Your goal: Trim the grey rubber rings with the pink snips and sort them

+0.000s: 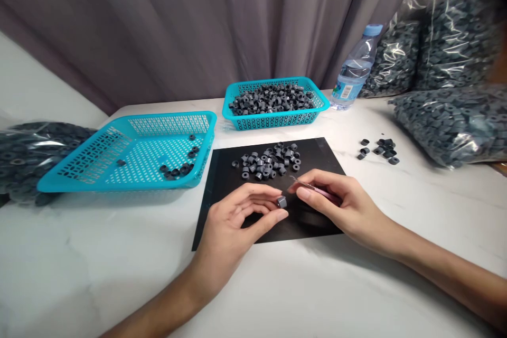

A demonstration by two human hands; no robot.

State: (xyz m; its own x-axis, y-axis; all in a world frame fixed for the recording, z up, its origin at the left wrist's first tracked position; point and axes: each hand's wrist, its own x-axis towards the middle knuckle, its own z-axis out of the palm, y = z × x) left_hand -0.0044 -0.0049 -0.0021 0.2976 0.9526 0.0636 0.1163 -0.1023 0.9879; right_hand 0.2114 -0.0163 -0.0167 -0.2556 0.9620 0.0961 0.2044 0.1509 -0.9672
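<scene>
My left hand (241, 214) pinches one small dark grey plastic ring (281, 202) between thumb and fingertips, above a black mat (222, 190). In my right hand (336, 198) is a slim tool with a pink handle (327, 195) and a thin metal tip, which points toward the ring but stays apart from it. The exact kind of tool does not show. Just beyond both hands, a loose pile of similar grey rings (269, 161) lies on the mat.
A turquoise basket (119, 188) at left holds several rings; another basket (273, 121) behind the mat is heaped with them. A water bottle (354, 71), loose rings (386, 147) and bulging clear bags (451, 121) are at right. Another bag (43, 142) lies far left.
</scene>
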